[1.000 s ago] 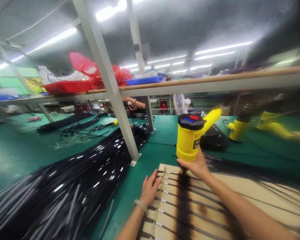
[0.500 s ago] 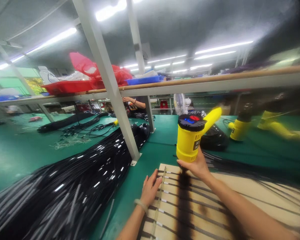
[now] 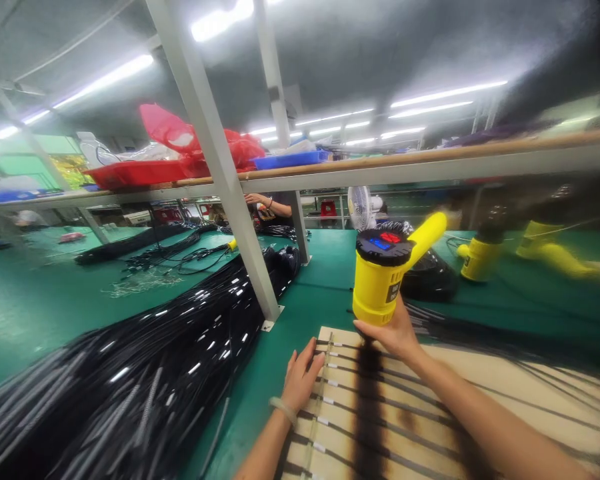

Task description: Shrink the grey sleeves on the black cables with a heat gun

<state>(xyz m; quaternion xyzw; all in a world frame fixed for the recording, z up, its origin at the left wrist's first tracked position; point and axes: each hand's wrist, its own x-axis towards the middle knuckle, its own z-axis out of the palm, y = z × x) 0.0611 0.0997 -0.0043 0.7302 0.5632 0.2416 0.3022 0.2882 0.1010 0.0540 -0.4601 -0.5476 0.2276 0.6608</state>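
Observation:
My right hand [image 3: 391, 331] is closed around the lower part of a yellow heat gun [image 3: 377, 287]. Its black end with red and blue markings faces up, and its handle points to the upper right. Below the gun lies a pale wooden board [image 3: 445, 407] with a dark scorched band. Black cables [image 3: 405, 431] with white sleeve pieces lie in rows across it, under a thin strip near the left edge. My left hand [image 3: 300, 378] rests at the board's far left corner, fingers stretched out and touching the cable ends. Whether it pinches a cable is hidden.
A large bundle of black cables [image 3: 145, 373] covers the green table [image 3: 325, 273] to the left. A grey metal post [image 3: 230, 173] stands ahead, below a shelf with a red tray [image 3: 135, 175]. Other yellow heat guns [image 3: 479, 259] are at right. Another person's arm [image 3: 273, 205] shows behind.
Almost nothing differs. The heat gun's handle has shifted very slightly to the upper right; both hands stay in place.

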